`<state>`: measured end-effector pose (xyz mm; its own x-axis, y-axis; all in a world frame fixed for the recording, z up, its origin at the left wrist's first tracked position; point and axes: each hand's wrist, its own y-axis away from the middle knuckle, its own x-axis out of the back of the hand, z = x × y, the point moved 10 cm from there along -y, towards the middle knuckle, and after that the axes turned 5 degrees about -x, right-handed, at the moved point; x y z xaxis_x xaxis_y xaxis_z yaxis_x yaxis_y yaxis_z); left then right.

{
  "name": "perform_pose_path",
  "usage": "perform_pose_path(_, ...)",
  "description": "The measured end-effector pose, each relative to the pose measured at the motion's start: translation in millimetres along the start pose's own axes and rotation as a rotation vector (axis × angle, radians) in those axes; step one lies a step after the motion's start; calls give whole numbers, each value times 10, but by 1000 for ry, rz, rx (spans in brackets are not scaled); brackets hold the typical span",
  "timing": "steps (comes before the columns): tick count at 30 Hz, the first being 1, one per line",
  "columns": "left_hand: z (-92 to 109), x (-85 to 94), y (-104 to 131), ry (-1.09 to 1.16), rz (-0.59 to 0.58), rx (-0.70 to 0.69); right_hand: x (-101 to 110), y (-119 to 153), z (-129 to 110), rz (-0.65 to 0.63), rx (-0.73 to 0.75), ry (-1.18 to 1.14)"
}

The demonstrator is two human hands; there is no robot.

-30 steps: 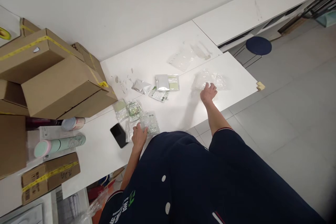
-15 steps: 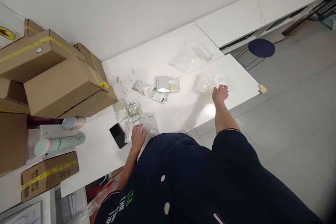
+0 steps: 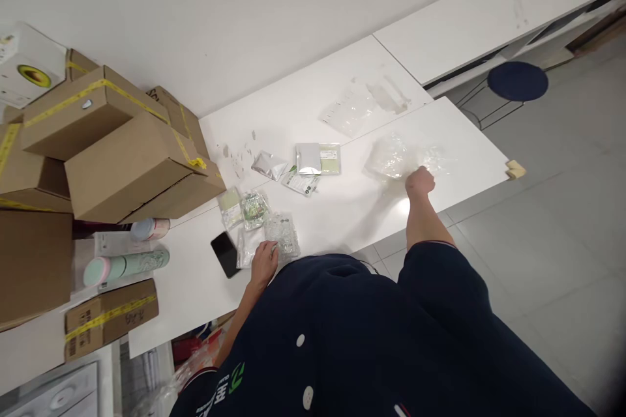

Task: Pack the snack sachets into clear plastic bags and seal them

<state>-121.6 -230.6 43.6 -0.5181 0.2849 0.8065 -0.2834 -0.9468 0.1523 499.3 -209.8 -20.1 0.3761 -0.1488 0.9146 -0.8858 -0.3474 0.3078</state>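
Note:
My right hand (image 3: 420,181) is closed at the near right edge of a crumpled clear plastic bag (image 3: 388,155), its fingers curled into a fist on the film. My left hand (image 3: 265,262) rests with loosely bent fingers on the near edge of the clear plastic packets (image 3: 251,244), beside a bubble-wrap packet (image 3: 282,234); it grips nothing that I can see. Behind these lie a green-patterned packet (image 3: 255,208) and a pale green packet (image 3: 231,206). Farther back are a silver pouch (image 3: 268,165), a silver-and-green packet (image 3: 309,159) and a white printed packet (image 3: 300,182).
A black phone (image 3: 225,254) lies left of my left hand. Cardboard boxes (image 3: 132,163) are stacked at the left, near a green bottle (image 3: 126,265). Flat clear bags (image 3: 348,113) lie at the back. A blue stool (image 3: 517,81) stands beyond the table's right end.
My right hand has gone from spread fingers over the clear plastic bag to a closed fist on its edge. My left hand stays at the packets. The view has shifted slightly.

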Motion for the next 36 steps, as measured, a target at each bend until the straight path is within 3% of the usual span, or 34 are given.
perform_pose_path(3, 54, 24, -149, 292, 55, 123, 550, 286, -180, 300, 197, -164)
perform_pose_path(4, 84, -3, -218, 449, 59, 206, 688, 516, -310, 369, 331, -222)
perform_pose_path(6, 250, -126, -368, 829, 20, 387, 776, 1113, -602, 377, 602, -313)
perform_pose_path(9, 940, -313, -659, 1397, -254, 442, 521, 2174, -1021, 157, 965, -351)
perform_pose_path(11, 1308, -295, -821, 1590, -381, 420, 267, 2865, -1190, -18, 1184, -329)
perform_pose_path(13, 1437, -240, -938, 1644, -383, 389, 51, 3367, -1243, -157, 1323, -290)
perform_pose_path(15, 1353, -187, -988, 1603, -272, 370, -96, 3649, -1250, -268, 1377, -266)
perform_pose_path(18, 1141, -169, -924, 1485, -131, 354, -222, 3808, -1293, -506, 1314, -342)
perform_pose_path(20, 1071, -192, -861, 1391, -105, 316, -302, 3815, -1360, -691, 1151, -450)
perform_pose_path(22, 1028, -179, -829, 1280, -50, 256, -384, 3785, -1429, -779, 948, -531)
perform_pose_path(25, 966, -117, -804, 1125, 68, 191, -470, 3783, -1506, -750, 762, -572)
perform_pose_path(31, 802, 43, -710, 941, 266, 167, -562, 3937, -1568, -763, 810, -623)
perform_pose_path(33, 685, 87, -686, 1003, 327, 198, -538, 3807, -1531, -739, 782, -693)
perform_pose_path(36, 371, 149, -648, 1211, 447, 320, -462, 3416, -1395, -689, 626, -879)
